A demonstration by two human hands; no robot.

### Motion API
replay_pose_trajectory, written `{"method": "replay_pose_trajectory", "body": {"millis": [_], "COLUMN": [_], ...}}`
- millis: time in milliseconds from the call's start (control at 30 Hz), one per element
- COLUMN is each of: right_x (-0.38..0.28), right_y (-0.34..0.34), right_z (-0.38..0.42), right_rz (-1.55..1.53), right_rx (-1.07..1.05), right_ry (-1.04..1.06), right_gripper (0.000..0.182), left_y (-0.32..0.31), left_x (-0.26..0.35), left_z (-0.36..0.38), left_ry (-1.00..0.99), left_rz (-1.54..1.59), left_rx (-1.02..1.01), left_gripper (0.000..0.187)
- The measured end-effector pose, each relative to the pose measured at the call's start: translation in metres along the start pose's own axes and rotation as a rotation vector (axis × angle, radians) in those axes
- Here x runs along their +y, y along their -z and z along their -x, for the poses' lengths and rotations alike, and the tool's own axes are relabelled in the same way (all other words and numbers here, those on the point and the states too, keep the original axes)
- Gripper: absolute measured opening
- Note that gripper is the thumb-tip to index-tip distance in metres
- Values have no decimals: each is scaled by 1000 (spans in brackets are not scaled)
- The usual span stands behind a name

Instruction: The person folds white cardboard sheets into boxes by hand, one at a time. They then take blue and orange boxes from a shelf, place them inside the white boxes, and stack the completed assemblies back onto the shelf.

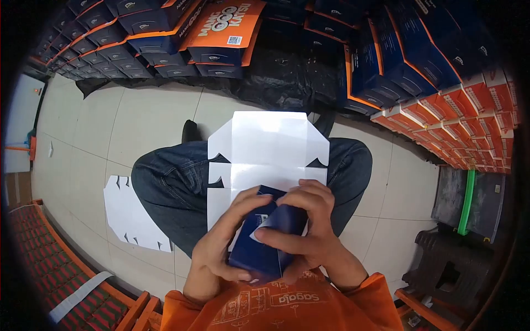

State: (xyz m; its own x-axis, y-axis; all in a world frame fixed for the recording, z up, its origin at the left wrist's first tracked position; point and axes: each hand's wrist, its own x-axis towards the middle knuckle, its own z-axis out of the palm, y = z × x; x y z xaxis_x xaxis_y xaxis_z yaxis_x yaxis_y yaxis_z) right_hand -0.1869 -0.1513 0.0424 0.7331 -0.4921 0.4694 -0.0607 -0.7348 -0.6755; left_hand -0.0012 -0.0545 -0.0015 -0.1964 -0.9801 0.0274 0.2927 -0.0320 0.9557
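A cardboard box blank [269, 138] lies across my lap with its white inner side up and slotted flaps at its sides. At its near end, dark blue printed panels [256, 251] are folded up in front of my chest. My left hand [221, 237] grips the left side of these panels, fingers over the top edge and thumb low down. My right hand [309, 220] wraps the right side and bends a blue flap with a small white corner showing. The join between the blue panels and the white sheet is hidden by my hands.
Another white blank [132, 215] lies on the tiled floor at left. Stacked blue and orange boxes [221, 33] line the far side; orange-red boxes [447, 124] are stacked at right. A woven bench [49, 259] stands at left, a dark plastic stool [441, 259] at right.
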Motion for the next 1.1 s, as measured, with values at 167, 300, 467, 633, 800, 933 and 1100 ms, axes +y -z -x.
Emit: {"method": "replay_pose_trajectory", "body": {"millis": [167,300,467,633,800,933,1100], "right_x": [4,9,11,27,84,151,121], "right_y": [-10,-20,-30,-17,1,-36,-16], "right_z": [11,7,5,3,-138,-226,-200], "right_rz": [235,-318,-305,-604,-748,-217,-158], "right_rx": [274,295,201,-22,415,422,464], "right_ry": [-61,33,-500,-661,-815,-764,-764], "right_gripper": [46,41,63,70,59,62,55], "left_y": [-14,1,11,24,-66,-101,-69], "left_x": [-5,-5,-22,-70,-93,-98,-106], "left_z": [10,-1,-28,-55,-82,-87,-62], "left_ry": [-7,-5,-201,-288,134,92,79], "left_rz": [132,37,417,1170,-258,-846,-469], "left_rx": [356,24,37,360,612,466,346], "left_gripper": [114,111,92,79,68,87,63]}}
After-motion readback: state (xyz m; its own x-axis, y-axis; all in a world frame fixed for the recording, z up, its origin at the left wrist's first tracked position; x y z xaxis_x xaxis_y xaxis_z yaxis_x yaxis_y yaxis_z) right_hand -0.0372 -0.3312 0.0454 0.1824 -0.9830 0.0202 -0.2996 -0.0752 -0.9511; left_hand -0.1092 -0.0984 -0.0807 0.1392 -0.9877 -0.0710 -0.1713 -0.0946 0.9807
